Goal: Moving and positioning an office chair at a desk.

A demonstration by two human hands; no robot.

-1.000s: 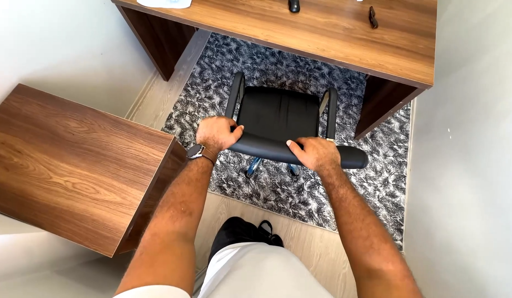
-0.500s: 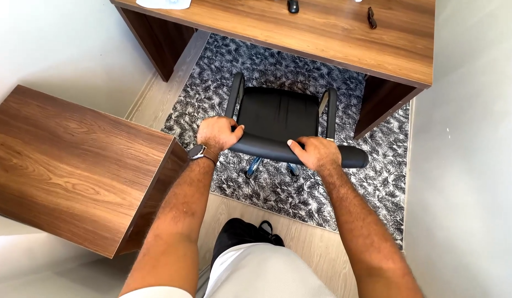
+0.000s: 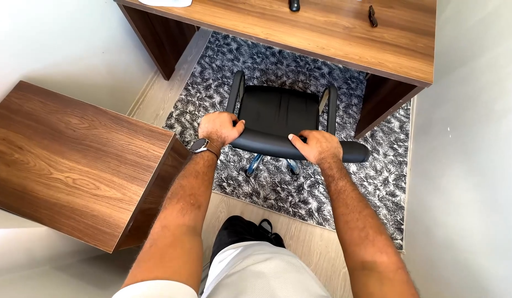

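chair (image 3: 278, 116) nudged slightly toward the desk (image 3: 322, 33). left hand (image 3: 220, 128) and right hand (image 3: 318, 147) fingers clenched on its backrest top. push evenly, keep it square to the desk.

Black office chair (image 3: 278, 118), padded and smooth like leather, seen from above and behind: upright, seat facing the wooden desk (image 3: 322, 33), 2 black armrests running along either side. Stands on the black-and-white patterned rug (image 3: 372, 182), seat front close to the desk edge, chrome base legs showing under the backrest. Left hand (image 3: 220, 128) grips the top of the backrest at its left end, right hand (image 3: 318, 147) grips it right of centre, both closed over the padded top edge.
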